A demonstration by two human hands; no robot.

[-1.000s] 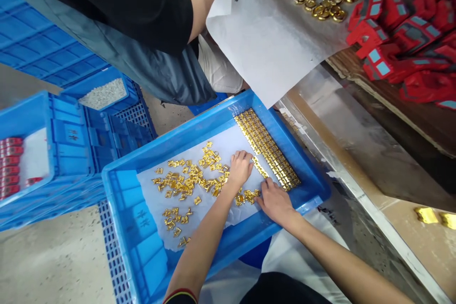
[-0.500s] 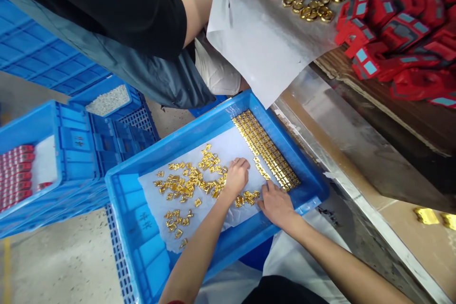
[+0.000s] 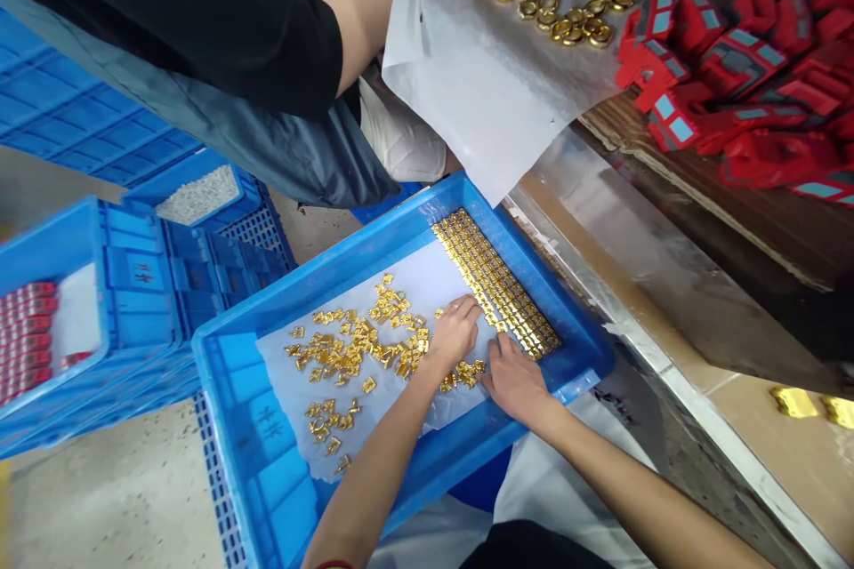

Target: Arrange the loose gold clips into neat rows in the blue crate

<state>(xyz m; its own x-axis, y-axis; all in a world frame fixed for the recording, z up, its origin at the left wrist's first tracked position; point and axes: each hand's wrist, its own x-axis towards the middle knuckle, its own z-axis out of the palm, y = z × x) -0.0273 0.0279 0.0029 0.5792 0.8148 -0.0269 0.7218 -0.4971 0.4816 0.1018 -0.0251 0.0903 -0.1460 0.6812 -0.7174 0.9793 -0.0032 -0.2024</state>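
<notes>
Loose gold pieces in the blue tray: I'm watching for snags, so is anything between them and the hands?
Nothing visible stands between the loose gold pieces and the left hand; they lie on the white paper beside it. Some also lie close to the right hand, with nothing visible between.

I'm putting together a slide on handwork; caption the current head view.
Left hand and right hand in a blue tray, with scattered gold pieces and tight golden rows.
</notes>
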